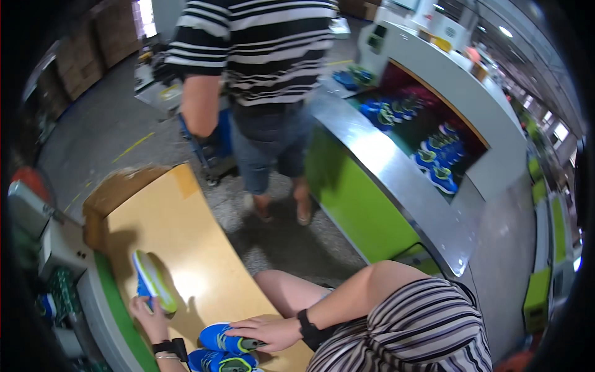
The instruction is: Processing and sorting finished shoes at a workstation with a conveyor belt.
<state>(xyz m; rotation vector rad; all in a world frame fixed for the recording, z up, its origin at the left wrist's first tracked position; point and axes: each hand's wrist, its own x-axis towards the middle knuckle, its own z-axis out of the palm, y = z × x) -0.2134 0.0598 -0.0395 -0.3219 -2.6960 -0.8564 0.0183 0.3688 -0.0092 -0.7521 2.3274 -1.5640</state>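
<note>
A blue sneaker [144, 286] is tilted on its side at the left of the wooden table, its white and yellow-green sole facing right. My left hand [150, 317] has its fingers closed round the heel end of that sneaker. Close to the table's near edge is a second blue sneaker [218, 336]. My right hand [276, 333] grips it from above, fingers over its upper and thumb by the collar. Just below, another blue sneaker [207, 359] with a yellow-green collar lies alongside, partly cut off by the dark picture rim.
A person [260, 80] in a striped shirt stands ahead, beyond the wooden table [186, 229]. To the right, a metal-topped conveyor [372, 149] with a green side carries several blue sneakers [440, 152]. Grey machine parts [62, 251] border the table's left. Cardboard [121, 186] lines its far corner.
</note>
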